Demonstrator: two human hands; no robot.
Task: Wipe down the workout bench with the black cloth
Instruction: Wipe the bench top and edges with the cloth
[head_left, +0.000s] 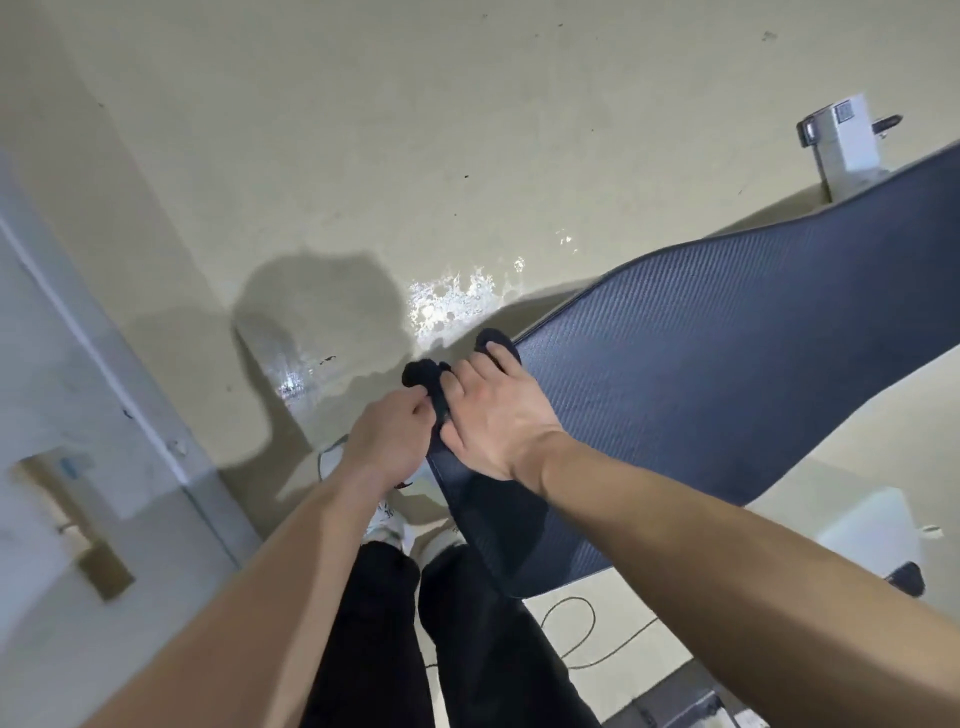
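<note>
The workout bench (727, 364) has a dark blue textured pad that runs from the lower middle up to the right edge. A black cloth (423, 376) lies bunched at the pad's near left edge. My right hand (493, 410) lies flat on the cloth with straight fingers, pressing it against the pad. My left hand (389, 436) is curled beside the pad's edge and pinches a fold of the cloth between thumb and fingers. Most of the cloth is hidden under both hands.
The beige floor (363, 156) has a shiny wet patch (452, 301) just beyond the bench. A white metal bench frame (844, 140) stands at the upper right. A pale wall (78, 389) runs along the left. A black cable (582, 639) lies on the floor beside my legs.
</note>
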